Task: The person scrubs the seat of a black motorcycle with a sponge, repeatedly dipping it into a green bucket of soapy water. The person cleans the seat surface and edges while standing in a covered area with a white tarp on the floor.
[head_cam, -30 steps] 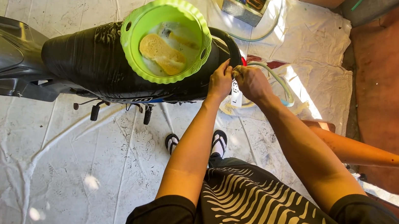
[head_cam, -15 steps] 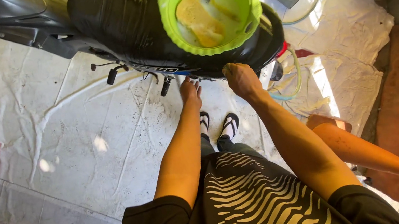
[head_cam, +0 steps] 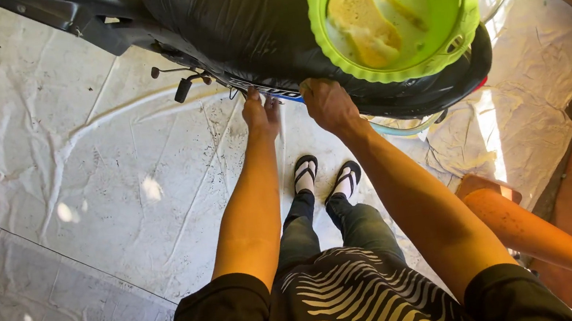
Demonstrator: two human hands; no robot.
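I am pressing both hands against the black motorcycle's lower side panel (head_cam: pixel 337 98); left hand (head_cam: pixel 261 112) and right hand (head_cam: pixel 326 103) side by side, finger closure indiscernible.

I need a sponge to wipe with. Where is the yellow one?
In the head view, upper right: the yellow sponge lies in the green basin on the black motorcycle seat.

— Where does the view look from?
— From the person's head, facing steeply down the body to the sheet-covered floor (head_cam: pixel 121 197).
— How near?
— Close: both arms stretch away to the motorbike seat (head_cam: pixel 238 19) at the far edge, feet below, an orange cone (head_cam: pixel 539 237) at the right.
— Any second view?
— One only.
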